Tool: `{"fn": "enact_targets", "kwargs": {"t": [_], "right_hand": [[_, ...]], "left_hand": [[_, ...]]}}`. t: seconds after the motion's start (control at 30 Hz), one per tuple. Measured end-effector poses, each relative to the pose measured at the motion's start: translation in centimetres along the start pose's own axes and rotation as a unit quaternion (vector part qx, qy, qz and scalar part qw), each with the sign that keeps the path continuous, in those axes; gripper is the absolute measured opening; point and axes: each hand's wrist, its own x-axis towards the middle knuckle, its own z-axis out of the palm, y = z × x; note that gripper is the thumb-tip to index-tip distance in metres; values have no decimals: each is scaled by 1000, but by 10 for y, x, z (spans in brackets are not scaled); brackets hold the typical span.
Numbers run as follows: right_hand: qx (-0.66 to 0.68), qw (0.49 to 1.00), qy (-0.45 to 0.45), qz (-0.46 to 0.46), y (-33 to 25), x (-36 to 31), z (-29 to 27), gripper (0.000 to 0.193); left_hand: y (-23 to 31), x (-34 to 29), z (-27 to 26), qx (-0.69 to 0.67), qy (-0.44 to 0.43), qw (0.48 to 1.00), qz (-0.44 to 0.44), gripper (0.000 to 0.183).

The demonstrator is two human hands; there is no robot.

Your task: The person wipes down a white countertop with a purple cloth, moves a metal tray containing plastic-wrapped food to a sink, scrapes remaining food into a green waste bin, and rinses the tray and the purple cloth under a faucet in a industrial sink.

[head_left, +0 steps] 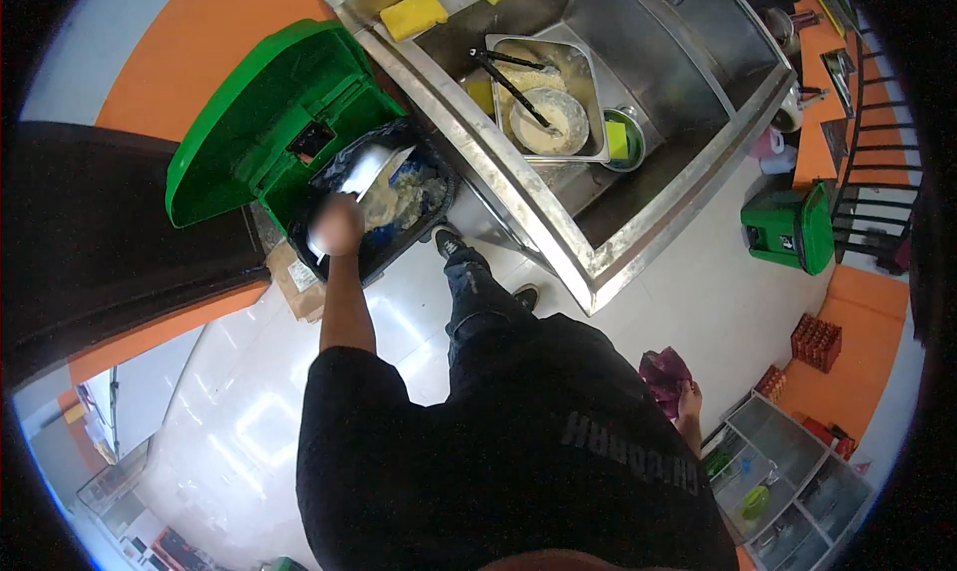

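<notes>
Over the open green bin (234, 132), the left hand (341, 226) grasps a tilted, shiny metal vessel (371, 167), though blur hides the exact finger placement; pale, wet waste (404, 200) lies in the bin. Well to the bin's right, the right hand (690, 401) clutches crumpled maroon material (660, 374). Just right of the bin stands a steel sink (588, 270), its basin holding a rectangular metal pan (597, 107) and black tongs (516, 93). A cardboard box (297, 284) sits beside the bin's near side.
</notes>
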Motion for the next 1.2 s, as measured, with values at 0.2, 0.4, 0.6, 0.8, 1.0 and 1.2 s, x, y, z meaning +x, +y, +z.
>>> {"fn": "enact_targets", "kwargs": {"t": [0.2, 0.4, 0.6, 0.8, 1.0, 1.2], "right_hand": [[-75, 997, 1, -3, -28, -5, 4, 26], [-103, 994, 9, -39, -44, -4, -5, 24], [-73, 997, 3, -7, -50, -2, 13, 22], [-91, 995, -12, -43, -53, -7, 28, 23], [-84, 996, 10, -3, -71, -21, 43, 21], [1, 999, 11, -46, -64, 5, 28, 27]], "left_hand": [[-5, -21, 10, -14, 137, 988, -76, 10], [-13, -23, 27, -50, 60, 994, -77, 7], [-11, -18, 20, -73, 134, 977, -147, 11], [-11, -5, 0, -74, 141, 934, -319, 46], [-12, 6, -16, -93, 133, 929, -332, 56], [-18, 0, -16, -112, 159, 936, -295, 59]]}}
